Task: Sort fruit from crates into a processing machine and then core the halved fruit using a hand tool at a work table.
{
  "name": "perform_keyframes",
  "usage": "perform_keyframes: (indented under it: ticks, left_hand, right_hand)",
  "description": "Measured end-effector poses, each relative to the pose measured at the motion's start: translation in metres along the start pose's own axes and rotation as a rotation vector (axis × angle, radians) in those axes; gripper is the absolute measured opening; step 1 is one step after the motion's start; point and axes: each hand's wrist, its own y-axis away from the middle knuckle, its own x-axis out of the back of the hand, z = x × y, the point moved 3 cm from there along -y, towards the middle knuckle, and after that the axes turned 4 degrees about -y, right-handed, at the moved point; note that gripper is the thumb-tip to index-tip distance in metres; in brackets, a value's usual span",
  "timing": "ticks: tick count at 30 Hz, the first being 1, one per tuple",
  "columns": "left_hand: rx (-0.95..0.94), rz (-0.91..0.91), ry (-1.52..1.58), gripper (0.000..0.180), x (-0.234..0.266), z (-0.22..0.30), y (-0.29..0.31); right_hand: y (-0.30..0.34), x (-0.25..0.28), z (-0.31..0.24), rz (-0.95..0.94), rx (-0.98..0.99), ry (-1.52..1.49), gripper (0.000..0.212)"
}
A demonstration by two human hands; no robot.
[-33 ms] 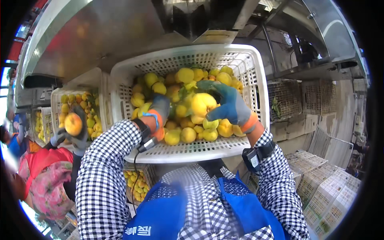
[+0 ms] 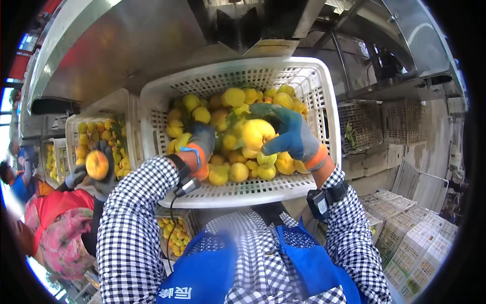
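In front of me a large white plastic crate [image 2: 243, 198] holds many yellow peaches [image 2: 238, 172] and some green leaves. My right hand [image 2: 296, 137], in a blue-grey glove with an orange cuff, is closed round one large yellow peach [image 2: 257, 134] above the pile. Its thumb lies along the fruit's lower right side. My left hand [image 2: 202, 142], gloved alike, reaches down among the peaches in the crate's left part. Its fingertips are hidden by the hand and the fruit, so whether it grips anything is unclear.
A metal machine housing [image 2: 126, 55] rises behind the crate. At left a co-worker's gloved hand holds a peach [image 2: 96, 164] over another peach crate [image 2: 73, 126]. More peaches [image 2: 174, 235] sit in a crate below my left arm. Stacked white crates [image 2: 420, 238] stand at right.
The co-worker's peach has shifted slightly down and to the right. My left hand has dipped a little lower; my right hand stays nearly still with its peach.
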Motion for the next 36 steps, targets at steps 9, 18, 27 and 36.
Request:
perform_keyframes:
  ticks: [9, 18, 27, 36]
  left_hand:
    - [0.025, -0.001, 0.35, 0.023, 0.001, -0.003, -0.006]
    - [0.329, 0.868, 2.121, 0.059, -0.045, -0.091, 0.116]
    - [-0.076, 1.189, 1.897, 0.035, -0.002, -0.077, 0.128]
    - [0.011, 1.184, 1.603, 0.029, 0.012, -0.082, 0.121]
  right_hand:
    - [0.034, -0.017, 0.009, 0.231, -0.025, -0.187, 0.062]
    - [-0.002, -0.038, 0.004, 0.07, -0.1, -0.014, 0.076]
    - [-0.038, -0.107, -0.02, -0.131, 0.2, 0.405, 0.066]
    - [-0.019, -0.113, -0.029, 0.212, 0.555, 1.034, 0.061]
